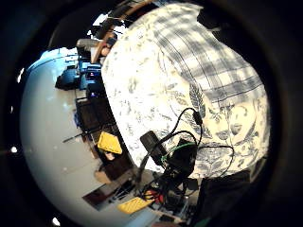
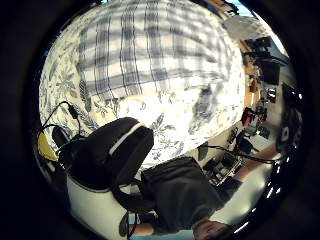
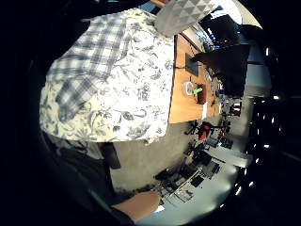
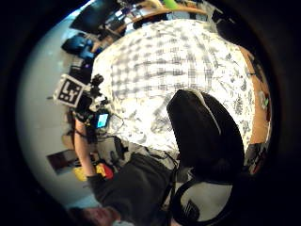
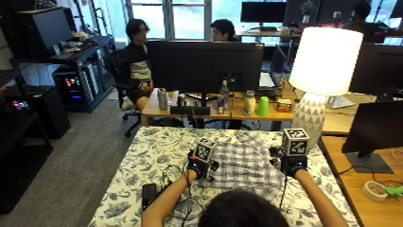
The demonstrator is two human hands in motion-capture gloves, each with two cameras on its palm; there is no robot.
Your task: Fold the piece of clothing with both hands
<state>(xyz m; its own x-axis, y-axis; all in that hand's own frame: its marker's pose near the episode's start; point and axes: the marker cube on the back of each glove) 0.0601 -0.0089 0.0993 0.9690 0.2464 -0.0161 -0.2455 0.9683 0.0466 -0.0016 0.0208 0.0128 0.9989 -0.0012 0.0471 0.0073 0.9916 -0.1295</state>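
Nearest, the person's head hides the near edge of the plaid shirt, which lies flat on the flowered tablecloth in the middle of the table. No brand or writing can be read on the shirt or on any other thing. The left hand is at the left edge of the shirt and the right hand is at its right edge. I cannot tell if the fingers are open or closed, or if they touch the cloth. A small black box with cables lies on the tablecloth, near the left forearm. Further away stand a white lamp and a dark monitor.
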